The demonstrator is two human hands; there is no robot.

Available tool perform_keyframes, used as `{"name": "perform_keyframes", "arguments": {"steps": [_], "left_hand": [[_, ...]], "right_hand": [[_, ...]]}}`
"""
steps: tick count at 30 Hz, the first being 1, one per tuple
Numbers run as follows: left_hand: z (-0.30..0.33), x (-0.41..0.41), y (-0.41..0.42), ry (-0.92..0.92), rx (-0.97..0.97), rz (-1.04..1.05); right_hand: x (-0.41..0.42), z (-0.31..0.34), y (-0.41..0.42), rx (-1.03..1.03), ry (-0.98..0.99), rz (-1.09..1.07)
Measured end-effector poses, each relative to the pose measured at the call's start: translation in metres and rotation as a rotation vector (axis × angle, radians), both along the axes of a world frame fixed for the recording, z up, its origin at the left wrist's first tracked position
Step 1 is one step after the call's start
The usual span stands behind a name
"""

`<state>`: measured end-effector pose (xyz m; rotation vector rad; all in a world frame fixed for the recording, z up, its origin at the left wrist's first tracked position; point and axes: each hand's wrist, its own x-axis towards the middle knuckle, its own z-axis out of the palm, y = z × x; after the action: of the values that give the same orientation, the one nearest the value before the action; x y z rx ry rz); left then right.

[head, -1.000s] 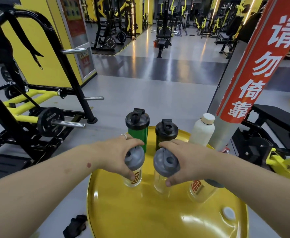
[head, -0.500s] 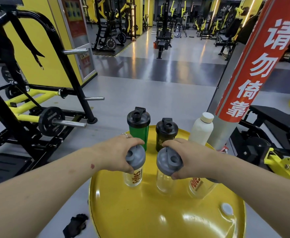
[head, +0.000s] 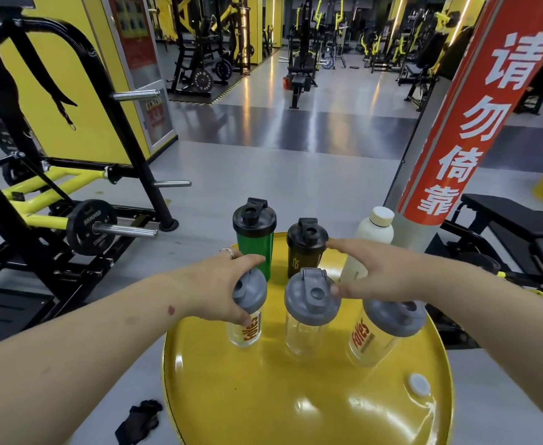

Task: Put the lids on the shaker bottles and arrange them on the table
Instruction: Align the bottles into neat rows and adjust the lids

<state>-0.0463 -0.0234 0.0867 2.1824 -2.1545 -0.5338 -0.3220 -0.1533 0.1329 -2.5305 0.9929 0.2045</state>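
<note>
Three clear shaker bottles with grey lids stand in a row on the round yellow table (head: pixel 263 396). My left hand (head: pixel 222 284) grips the lid of the left clear bottle (head: pixel 247 326). The middle clear bottle (head: pixel 310 313) stands free, its lid on. My right hand (head: pixel 369 268) hovers open just to its right, fingers spread, above the right clear bottle (head: pixel 379 332). Behind them stand a green shaker (head: pixel 254 232) and a dark shaker (head: pixel 307 248), both with black lids, and a white bottle (head: pixel 374 232).
A small grey cap (head: pixel 419 384) sits in the tabletop at the front right. A red-banded pillar (head: pixel 475 123) rises right behind the table. A weight rack (head: pixel 71 194) stands left, a black bench (head: pixel 520 226) right, a black glove (head: pixel 141 419) on the floor.
My right hand has let go of the middle bottle's lid and lifted away to the right with fingers spread. The left hand stays on the left bottle's lid.
</note>
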Motion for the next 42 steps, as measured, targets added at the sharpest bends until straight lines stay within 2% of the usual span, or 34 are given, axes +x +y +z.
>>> {"name": "perform_keyframes", "arguments": {"steps": [5, 8, 11, 13, 17, 19, 25, 31, 37, 42], "left_hand": [[0.001, -0.003, -0.006, -0.021, 0.029, 0.031], [0.003, -0.003, -0.007, -0.005, 0.040, 0.038], [0.004, -0.002, -0.007, -0.009, 0.045, 0.040], [0.003, -0.002, -0.007, -0.008, 0.046, 0.038], [0.001, -0.002, -0.006, -0.017, 0.035, 0.033], [0.001, -0.003, -0.007, -0.022, 0.035, 0.033], [0.002, -0.003, -0.006, -0.012, 0.037, 0.031], [0.003, -0.005, -0.005, -0.014, 0.039, 0.031], [0.003, -0.004, -0.005, -0.014, 0.034, 0.033], [0.001, -0.002, -0.006, -0.010, 0.030, 0.033]], "right_hand": [[-0.013, 0.001, -0.001, -0.007, 0.136, -0.064], [-0.011, 0.001, 0.005, 0.034, 0.107, -0.050], [-0.004, 0.001, 0.009, -0.017, 0.124, 0.026], [-0.002, 0.005, 0.010, -0.072, 0.204, 0.008], [-0.009, 0.008, 0.008, -0.093, 0.517, -0.115], [-0.011, 0.001, 0.006, -0.113, 0.592, -0.125], [-0.014, 0.004, 0.001, -0.163, 0.461, -0.135], [-0.024, -0.001, 0.003, -0.084, 0.522, -0.111], [-0.027, -0.005, -0.003, -0.084, 0.323, -0.122], [-0.034, -0.008, -0.005, -0.056, 0.251, -0.104]]}}
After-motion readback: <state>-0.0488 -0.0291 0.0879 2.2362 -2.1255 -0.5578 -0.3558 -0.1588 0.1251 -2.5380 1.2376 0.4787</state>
